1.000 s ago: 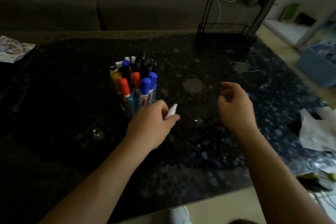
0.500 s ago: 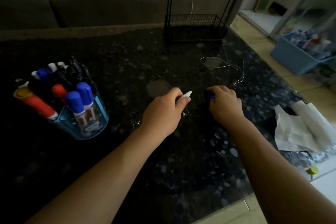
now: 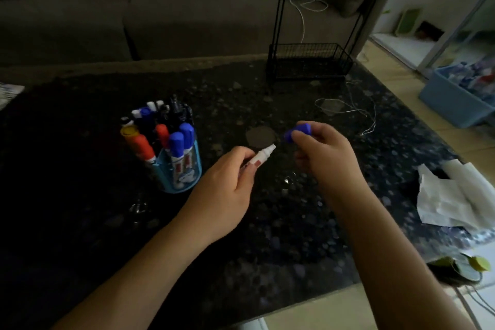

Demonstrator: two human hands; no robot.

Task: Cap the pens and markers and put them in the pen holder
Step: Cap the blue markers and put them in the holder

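Left hand (image 3: 222, 190) around marker (image 3: 263, 154); blue cap (image 3: 298, 130) in right hand (image 3: 329, 161)

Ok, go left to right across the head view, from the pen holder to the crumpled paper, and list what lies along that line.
pen holder → left hand → uncapped marker that it grips → blue cap → right hand pinching that cap → crumpled white paper

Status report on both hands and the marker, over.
Left hand grips uncapped white marker. Right hand pinches blue cap, apart from the tip. Nothing between them; pen holder to the left.
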